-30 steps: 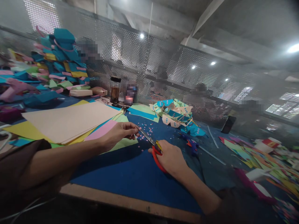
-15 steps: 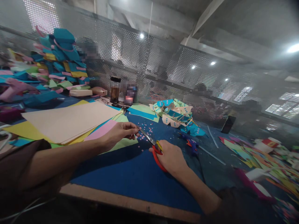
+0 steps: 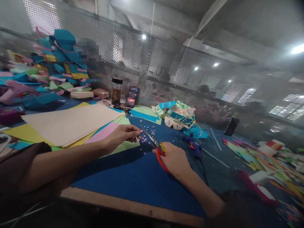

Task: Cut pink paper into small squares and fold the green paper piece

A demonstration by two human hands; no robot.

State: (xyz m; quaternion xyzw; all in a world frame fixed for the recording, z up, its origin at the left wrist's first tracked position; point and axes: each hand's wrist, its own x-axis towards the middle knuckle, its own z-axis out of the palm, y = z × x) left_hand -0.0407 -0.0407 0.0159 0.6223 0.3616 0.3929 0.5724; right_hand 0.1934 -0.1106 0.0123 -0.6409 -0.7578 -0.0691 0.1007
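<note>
My left hand (image 3: pixel 123 134) is closed in a pinch on a narrow pink paper strip (image 3: pixel 142 131), whose small end shows past the fingertips. The rest of the strip is hidden by the fingers. My right hand (image 3: pixel 175 160) is wrapped round the red handles of a pair of scissors (image 3: pixel 151 137) with a yellow piece near the pivot. The blade tips point at the left fingertips, a little apart from the strip's end. Tiny pink and blue paper bits (image 3: pixel 145 144) lie scattered on the blue table top (image 3: pixel 133 180) below both hands.
Coloured sheets (image 3: pixel 71 122) lie stacked at left, with piled paper pieces (image 3: pixel 64 57) behind. A jar (image 3: pixel 117 91) and a phone (image 3: pixel 132 96) stand at the back. Dotted paper shapes (image 3: pixel 178 114), a glue gun (image 3: pixel 195 148) and another phone (image 3: pixel 232 126) are at right.
The scissor blades have shifted slightly right and down, away from the left fingertips. The pink strip's end now shows more clearly. My left hand has hardly moved.
</note>
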